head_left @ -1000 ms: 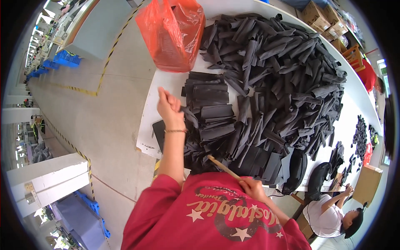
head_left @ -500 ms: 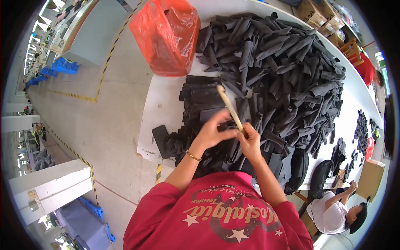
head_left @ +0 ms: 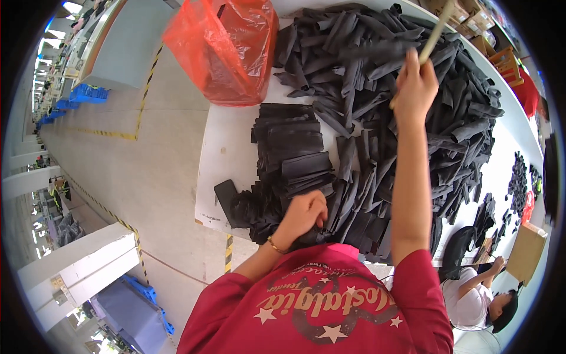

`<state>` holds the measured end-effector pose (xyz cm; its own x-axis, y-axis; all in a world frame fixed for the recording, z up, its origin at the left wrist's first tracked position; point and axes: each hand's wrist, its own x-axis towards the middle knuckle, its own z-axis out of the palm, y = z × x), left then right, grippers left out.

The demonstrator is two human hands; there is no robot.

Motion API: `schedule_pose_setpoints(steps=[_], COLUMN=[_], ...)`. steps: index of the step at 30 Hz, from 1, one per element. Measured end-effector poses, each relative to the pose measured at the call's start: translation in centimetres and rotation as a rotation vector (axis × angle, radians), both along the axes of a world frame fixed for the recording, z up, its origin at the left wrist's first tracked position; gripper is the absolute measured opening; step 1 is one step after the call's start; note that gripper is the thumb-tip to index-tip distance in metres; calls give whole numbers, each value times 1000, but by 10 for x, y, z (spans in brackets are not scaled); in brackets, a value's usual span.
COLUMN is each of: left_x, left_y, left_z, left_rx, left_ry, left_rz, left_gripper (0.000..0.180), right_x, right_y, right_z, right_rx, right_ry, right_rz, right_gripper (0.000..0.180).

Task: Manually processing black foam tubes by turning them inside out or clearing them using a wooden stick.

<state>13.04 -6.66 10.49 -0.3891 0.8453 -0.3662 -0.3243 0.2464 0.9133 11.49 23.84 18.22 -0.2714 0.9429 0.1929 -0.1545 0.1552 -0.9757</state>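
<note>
My right hand (head_left: 416,88) reaches out over a large heap of black fabric strips (head_left: 354,65), many of them rolled or tube-like. It is closed round a pale, wood-coloured stick (head_left: 437,35) that points up and to the right. To the left of that hand, a dark strip (head_left: 377,52) is smeared by motion. Close to my body, my left hand (head_left: 306,211) has its fingers curled in above black pieces; what they hold, if anything, is hidden. Beyond it lie flat stacks of black fabric pieces (head_left: 292,135).
A red plastic bag (head_left: 236,65) stands at the table's far left. A black phone (head_left: 226,194) lies near the left edge of the white table (head_left: 221,130). On the right, a co-worker in white (head_left: 471,298) sits beside a cardboard box (head_left: 526,251).
My right hand has swung far out and up over the heap with the stick. My left hand has come away from the stick, dropped toward my body and curled its fingers.
</note>
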Motion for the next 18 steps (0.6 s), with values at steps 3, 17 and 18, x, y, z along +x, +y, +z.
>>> schedule_pose_setpoints(steps=[3, 17, 18], left_x=[-43, -142, -143], left_y=[29, 70, 70], left_z=[-1, -59, -51], left_rx=[79, -39, -56], left_ry=[761, 806, 779], left_rz=[97, -195, -204], left_gripper=[10, 9, 9], right_x=[-13, 179, 182], right_y=[37, -74, -75], right_z=[-6, -102, -101], right_rx=[267, 669, 722], right_ry=[-183, -915, -927], right_rz=[-91, 445, 453], right_gripper=[32, 17, 18])
